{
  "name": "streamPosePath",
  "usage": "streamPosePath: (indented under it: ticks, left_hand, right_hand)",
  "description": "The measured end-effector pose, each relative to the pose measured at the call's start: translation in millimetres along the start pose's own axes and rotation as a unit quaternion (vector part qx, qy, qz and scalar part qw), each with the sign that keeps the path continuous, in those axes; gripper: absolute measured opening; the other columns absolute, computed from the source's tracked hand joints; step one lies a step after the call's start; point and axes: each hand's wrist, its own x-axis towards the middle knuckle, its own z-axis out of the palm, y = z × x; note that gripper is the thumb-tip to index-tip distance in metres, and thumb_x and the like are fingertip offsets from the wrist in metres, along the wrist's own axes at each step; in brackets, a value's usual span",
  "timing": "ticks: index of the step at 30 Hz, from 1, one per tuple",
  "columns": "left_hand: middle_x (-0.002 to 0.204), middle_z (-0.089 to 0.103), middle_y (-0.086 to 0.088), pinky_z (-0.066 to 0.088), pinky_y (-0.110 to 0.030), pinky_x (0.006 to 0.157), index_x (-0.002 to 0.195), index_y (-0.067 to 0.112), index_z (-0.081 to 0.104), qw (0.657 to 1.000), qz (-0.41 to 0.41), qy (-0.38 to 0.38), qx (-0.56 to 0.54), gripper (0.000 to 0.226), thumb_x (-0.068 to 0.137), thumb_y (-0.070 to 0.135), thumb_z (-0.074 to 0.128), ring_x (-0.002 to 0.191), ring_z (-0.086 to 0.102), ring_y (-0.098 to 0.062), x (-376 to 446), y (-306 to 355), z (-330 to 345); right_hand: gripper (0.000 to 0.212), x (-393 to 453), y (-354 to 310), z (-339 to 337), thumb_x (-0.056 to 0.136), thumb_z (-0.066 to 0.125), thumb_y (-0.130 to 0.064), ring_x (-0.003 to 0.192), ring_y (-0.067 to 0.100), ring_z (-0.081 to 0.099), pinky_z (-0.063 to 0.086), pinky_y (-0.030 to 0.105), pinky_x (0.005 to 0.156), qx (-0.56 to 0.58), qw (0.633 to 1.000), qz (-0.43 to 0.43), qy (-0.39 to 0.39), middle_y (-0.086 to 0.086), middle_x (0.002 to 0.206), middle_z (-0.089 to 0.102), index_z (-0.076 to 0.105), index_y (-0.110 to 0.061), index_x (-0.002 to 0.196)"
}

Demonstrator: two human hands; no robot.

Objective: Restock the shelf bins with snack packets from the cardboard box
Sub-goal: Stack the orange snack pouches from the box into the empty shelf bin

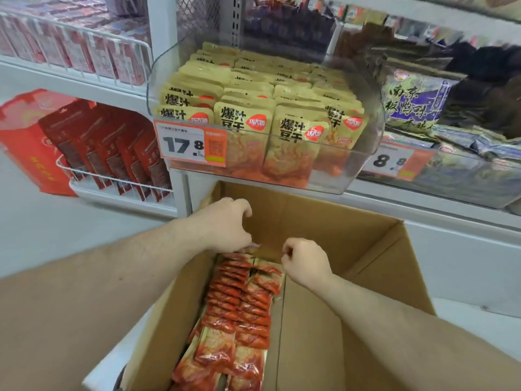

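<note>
An open cardboard box (332, 230) stands below the shelf, with two rows of orange-red snack packets (239, 311) along its left side. My left hand (225, 224) reaches into the far end of the box with curled fingers that pinch the top edges of the farthest packets. My right hand (304, 261) is beside it with fingers curled at the same far end; what it holds is hidden. Above, a clear plastic shelf bin (363, 162) is full of yellow packets (242, 128) of the same snack.
A price tag reading 17.8 (183, 143) hangs on the bin's front. To the right is a second bin of purple-and-green packets (417, 103). Wire baskets of red packets (118, 156) and a red carton (25, 142) are on the left. The box's right half shows bare cardboard.
</note>
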Motion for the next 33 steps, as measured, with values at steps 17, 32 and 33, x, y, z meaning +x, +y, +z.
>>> streamPosePath:
  ticks: [17, 32, 33]
  left_hand:
    - [0.124, 0.056, -0.005, 0.057, -0.045, 0.091, 0.126, 0.018, 0.048, 0.883, -0.219, -0.084, -0.406, 0.032, 0.096, 0.021, 0.060, 0.108, 0.060, -0.021, 14, -25, 17]
    - [0.100, 0.066, -0.021, 0.056, -0.039, 0.061, 0.112, 0.015, 0.051, 0.832, -0.201, 0.025, -0.517, 0.035, 0.089, -0.008, 0.063, 0.075, 0.070, -0.031, 23, -6, 15]
    - [0.107, 0.065, -0.022, 0.057, -0.039, 0.063, 0.120, 0.017, 0.050, 0.838, -0.197, 0.039, -0.507, 0.044, 0.087, -0.008, 0.066, 0.082, 0.070, -0.033, 24, -7, 17]
  right_hand:
    - [0.002, 58, -15, 103, 0.095, 0.052, -0.014, 0.100, 0.037, 0.063, 0.051, 0.040, 0.082, 0.175, 0.982, 0.041, 0.058, 0.009, 0.109, 0.066, 0.053, -0.015, 0.097]
    - [0.038, -12, -4, 12, 0.071, 0.050, -0.006, 0.086, 0.015, 0.065, 0.052, 0.028, 0.079, 0.201, 0.936, -0.196, 0.212, 0.002, 0.111, 0.068, 0.057, -0.019, 0.105]
    - [0.034, -7, 12, 21, 0.071, 0.051, -0.003, 0.085, 0.019, 0.067, 0.052, 0.026, 0.077, 0.185, 0.954, -0.141, 0.189, 0.001, 0.103, 0.070, 0.063, -0.017, 0.100]
